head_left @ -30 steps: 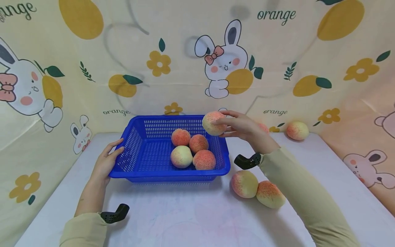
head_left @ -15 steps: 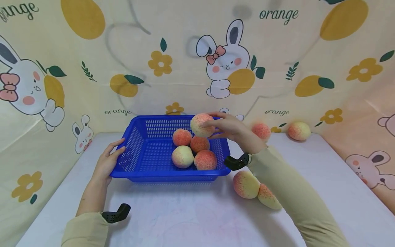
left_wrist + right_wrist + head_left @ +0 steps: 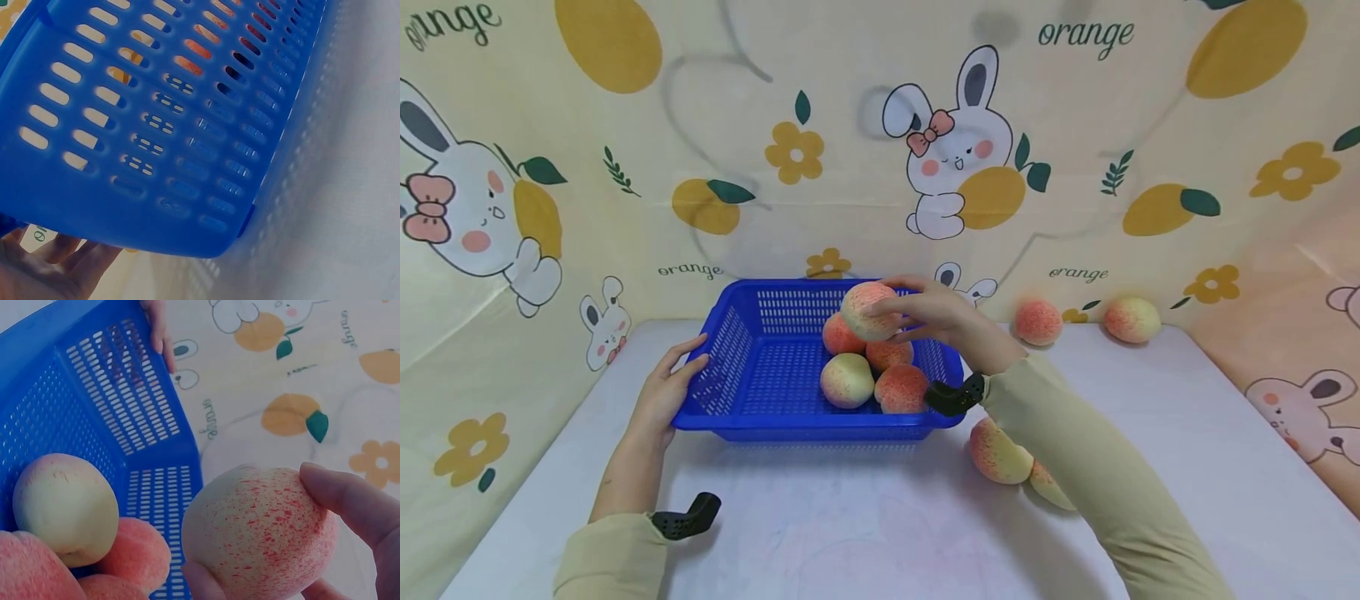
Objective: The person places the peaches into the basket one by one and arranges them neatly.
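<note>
A pale yellow and red peach (image 3: 867,310) is held over the back right part of the blue plastic basket (image 3: 760,421). My right hand (image 3: 936,310) grips it with thumb and fingers; in the right wrist view the speckled peach (image 3: 256,531) fills the lower middle. Below it several other peaches sit in the basket, among them a pale one (image 3: 847,381) and a red one (image 3: 901,388). At the basket's left end my left hand (image 3: 662,387) holds the rim, with fingers over the edge. The left wrist view shows the slotted basket wall (image 3: 125,206) above that hand.
On the white table (image 3: 820,517) right of the basket lie two peaches, one yellow and red (image 3: 998,452), the other partly behind the right sleeve (image 3: 1075,442). Farther back are a red peach (image 3: 1038,322) and a yellow-red peach (image 3: 1132,320). A printed cloth (image 3: 850,50) hangs behind.
My right hand has carried the peach leftward, farther in over the basket, above the other peaches. The left hand stays on the rim. The red peach at the back right has come into full view.
</note>
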`<state>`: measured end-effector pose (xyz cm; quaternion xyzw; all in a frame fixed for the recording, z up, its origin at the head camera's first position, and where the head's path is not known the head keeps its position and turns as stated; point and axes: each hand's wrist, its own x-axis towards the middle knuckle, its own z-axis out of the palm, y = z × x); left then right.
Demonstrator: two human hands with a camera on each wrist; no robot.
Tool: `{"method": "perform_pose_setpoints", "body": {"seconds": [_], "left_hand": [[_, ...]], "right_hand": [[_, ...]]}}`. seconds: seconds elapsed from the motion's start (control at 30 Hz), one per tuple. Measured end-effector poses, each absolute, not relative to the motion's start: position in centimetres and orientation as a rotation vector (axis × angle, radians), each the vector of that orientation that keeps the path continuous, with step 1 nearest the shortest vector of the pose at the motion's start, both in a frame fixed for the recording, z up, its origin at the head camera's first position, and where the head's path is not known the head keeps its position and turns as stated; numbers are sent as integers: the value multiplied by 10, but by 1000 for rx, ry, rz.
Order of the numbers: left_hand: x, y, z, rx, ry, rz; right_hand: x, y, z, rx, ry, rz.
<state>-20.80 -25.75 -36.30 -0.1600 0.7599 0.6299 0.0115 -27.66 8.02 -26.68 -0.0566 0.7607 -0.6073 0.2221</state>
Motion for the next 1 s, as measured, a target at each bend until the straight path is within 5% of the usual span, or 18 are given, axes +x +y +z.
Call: {"method": "perform_pose_setpoints", "body": {"seconds": [1.0], "left_hand": [[-207, -259, -361, -480, 2348, 2020]], "right_hand": [[-273, -1, -293, -249, 2036, -1483]]}}
